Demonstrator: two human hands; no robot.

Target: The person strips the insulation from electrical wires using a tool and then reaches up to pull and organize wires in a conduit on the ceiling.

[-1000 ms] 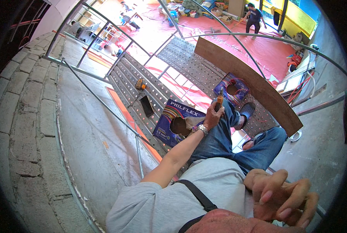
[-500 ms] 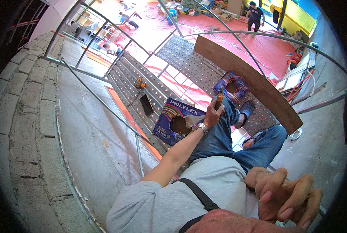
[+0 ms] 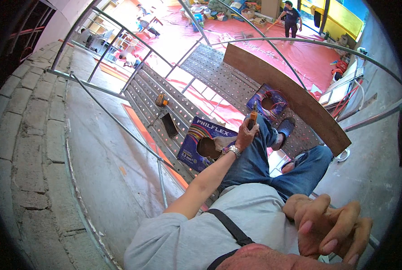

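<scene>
My left hand (image 3: 247, 137), with a metal watch on its wrist, is closed around orange-handled pliers (image 3: 252, 119) above my left knee. The tool's narrow end points away from me; its exact shape is partly hidden by the fingers. A blue cardboard wire box (image 3: 189, 150) with a torn round hole lies beside that forearm. Beyond the knee is a second blue wire box (image 3: 278, 98), with red wire around its hole. Close to the camera at the lower right is my right hand (image 3: 331, 227), its fingers loosely curled and apart, with nothing visible in them.
I sit over perforated metal scaffold planks (image 3: 203, 60), with gaps between them. A brown board (image 3: 282, 92) stands along the right side. Metal rails (image 3: 115, 114) cross around me. On the left plank lie a yellow-black tool (image 3: 161, 100) and a dark rectangular object (image 3: 169, 124). People are below.
My left hand and the pliers have tilted slightly, with little shift in place. The right hand is nearly still. A person on the floor below has moved slightly left.
</scene>
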